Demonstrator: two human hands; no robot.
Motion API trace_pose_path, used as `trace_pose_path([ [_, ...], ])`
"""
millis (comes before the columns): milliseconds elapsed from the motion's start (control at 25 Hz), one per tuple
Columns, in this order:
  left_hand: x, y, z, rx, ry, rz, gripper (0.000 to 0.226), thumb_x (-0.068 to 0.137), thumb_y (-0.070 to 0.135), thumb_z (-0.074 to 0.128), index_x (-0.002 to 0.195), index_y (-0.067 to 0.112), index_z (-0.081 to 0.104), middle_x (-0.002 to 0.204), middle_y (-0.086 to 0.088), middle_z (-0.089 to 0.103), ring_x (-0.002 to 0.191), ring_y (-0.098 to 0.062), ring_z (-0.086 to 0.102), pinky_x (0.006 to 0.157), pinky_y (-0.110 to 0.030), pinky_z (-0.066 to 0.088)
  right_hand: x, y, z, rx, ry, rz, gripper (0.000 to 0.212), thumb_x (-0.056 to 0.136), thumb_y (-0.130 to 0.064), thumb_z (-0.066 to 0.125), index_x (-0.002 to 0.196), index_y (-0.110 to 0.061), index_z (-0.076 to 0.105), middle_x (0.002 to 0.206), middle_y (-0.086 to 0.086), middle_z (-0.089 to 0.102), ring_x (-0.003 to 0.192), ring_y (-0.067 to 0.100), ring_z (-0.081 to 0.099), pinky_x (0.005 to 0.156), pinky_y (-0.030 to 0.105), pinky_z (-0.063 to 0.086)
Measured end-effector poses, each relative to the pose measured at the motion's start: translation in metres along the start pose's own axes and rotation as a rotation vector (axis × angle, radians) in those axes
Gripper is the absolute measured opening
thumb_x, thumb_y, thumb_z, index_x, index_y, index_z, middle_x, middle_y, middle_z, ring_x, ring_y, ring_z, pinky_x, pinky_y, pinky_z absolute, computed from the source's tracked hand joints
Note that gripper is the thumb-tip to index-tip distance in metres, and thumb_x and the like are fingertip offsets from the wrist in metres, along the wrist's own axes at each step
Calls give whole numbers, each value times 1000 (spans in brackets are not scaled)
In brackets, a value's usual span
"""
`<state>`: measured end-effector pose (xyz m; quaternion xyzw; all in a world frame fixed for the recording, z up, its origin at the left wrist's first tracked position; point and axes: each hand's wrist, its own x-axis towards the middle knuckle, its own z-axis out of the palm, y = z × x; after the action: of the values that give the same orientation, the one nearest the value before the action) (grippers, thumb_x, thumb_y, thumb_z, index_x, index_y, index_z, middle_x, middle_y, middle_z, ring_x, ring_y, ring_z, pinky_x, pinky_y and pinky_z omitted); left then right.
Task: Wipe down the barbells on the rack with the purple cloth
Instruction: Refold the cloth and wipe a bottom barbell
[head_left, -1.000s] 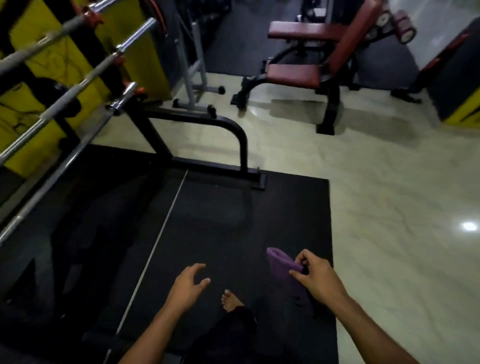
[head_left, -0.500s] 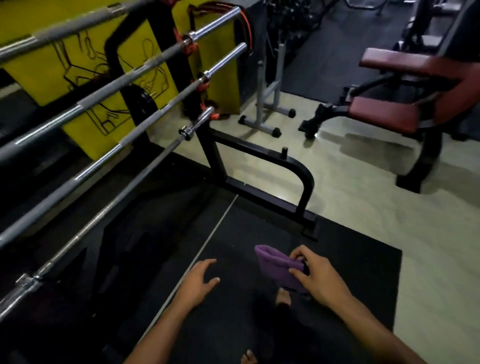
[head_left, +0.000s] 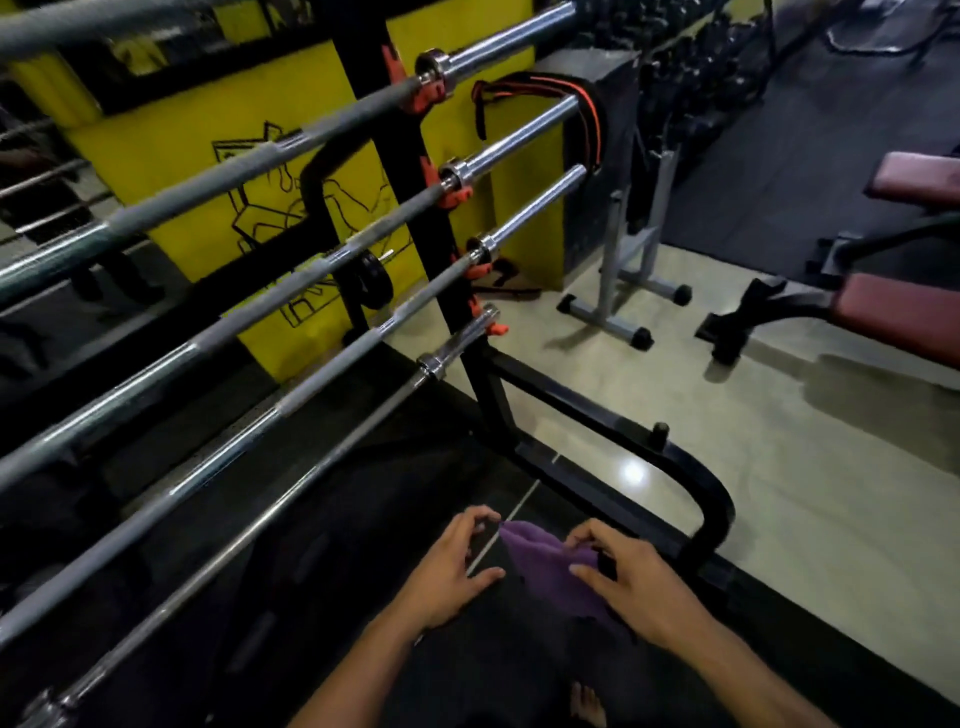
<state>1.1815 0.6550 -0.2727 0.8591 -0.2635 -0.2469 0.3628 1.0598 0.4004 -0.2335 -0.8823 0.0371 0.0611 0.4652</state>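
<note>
Several steel barbells (head_left: 249, 526) lie on a black rack (head_left: 488, 395), slanting from lower left to upper right, held by orange hooks. The purple cloth (head_left: 550, 566) hangs low in front of me, below and to the right of the lowest bar. My right hand (head_left: 639, 587) pinches the cloth from its right side. My left hand (head_left: 452, 566) is at the cloth's left corner with its fingers curved and spread, and I see no clear hold on it. Neither hand touches a bar.
The rack's curved black base tube (head_left: 711, 499) runs just beyond my hands. A red padded bench (head_left: 904, 312) and a grey stand (head_left: 618, 291) occupy the tiled floor (head_left: 779, 467) at right. Yellow panels (head_left: 182, 135) back the rack. My bare foot (head_left: 587, 701) is on the black mat.
The view has lifted and closed in on the rack, so the barbells fill the left side. My left hand moved right to the cloth's corner; my right hand kept holding the cloth.
</note>
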Motion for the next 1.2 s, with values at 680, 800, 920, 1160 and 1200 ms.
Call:
trace_pose_path([
  [680,227,-9,-162,-134,111,51,8,93,29,68,90,28,61,96,12,69,93,-9,65,87,-36,53,309,-11,-108,-117,37,83,16,82,-28,82,84,-35,67,85,-19,71,80,4,68,72,34,59],
  [800,279,0,-176,-145,117,116,15,94,23,67,102,35,64,99,16,68,96,-6,65,85,-26,53,338,0,-122,-148,204,3,15,89,-26,75,89,-38,66,92,-22,67,87,4,65,74,30,56],
  [920,332,17,-180,-58,147,206,30,95,29,64,125,31,66,110,21,64,104,5,60,90,-14,47,358,19,-130,-94,401,80,19,89,-20,74,93,-35,64,90,-19,65,83,6,59,68,24,48],
  [1160,450,55,-204,63,180,223,20,91,34,56,106,28,68,104,14,63,97,-5,61,86,-30,53,427,33,-153,308,703,392,39,90,-22,74,120,-30,50,110,-7,62,81,6,63,64,21,51],
  [1200,468,61,-211,51,192,219,19,91,34,57,105,27,69,104,14,63,97,-5,61,83,-31,54,437,36,-157,453,731,474,39,91,-28,72,122,-27,49,115,-1,62,88,10,64,68,27,54],
])
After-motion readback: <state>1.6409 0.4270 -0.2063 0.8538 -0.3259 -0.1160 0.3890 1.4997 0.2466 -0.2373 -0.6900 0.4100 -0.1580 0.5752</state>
